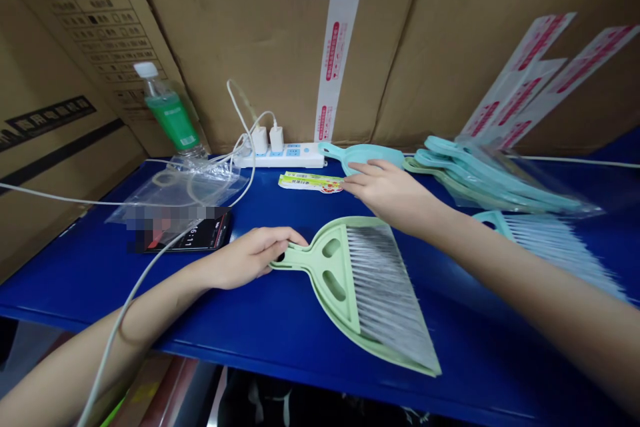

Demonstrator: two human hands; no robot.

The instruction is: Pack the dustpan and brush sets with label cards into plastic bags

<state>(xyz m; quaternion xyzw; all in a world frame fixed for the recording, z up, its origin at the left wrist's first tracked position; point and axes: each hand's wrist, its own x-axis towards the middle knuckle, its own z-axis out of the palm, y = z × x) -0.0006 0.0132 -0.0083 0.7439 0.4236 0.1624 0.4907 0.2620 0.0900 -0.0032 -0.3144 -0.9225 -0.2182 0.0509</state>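
Observation:
My left hand (pixel 255 257) is closed around the handle end of a light green dustpan (pixel 327 307). A matching hand brush (pixel 345 273) with grey bristles lies nested in the pan, and the two handles overlap in my grip. Over the table, my right hand (pixel 377 187) reaches forward with its fingers stretched out. Its fingertips are at the right end of some yellow-green printed paper labels (pixel 307 181); whether they touch cannot be made out. Behind that hand lies a light blue dustpan (pixel 373 157), partly covered by it.
At the back right are bagged blue and green dustpan sets (pixel 490 177), with a blue brush (pixel 555 247) in front. A power strip (pixel 285 157) with white cables, a plastic bag (pixel 175 190), a phone (pixel 200 233) and a bottle (pixel 173 117) stand left. Cardboard boxes (pixel 270 27) wall the back.

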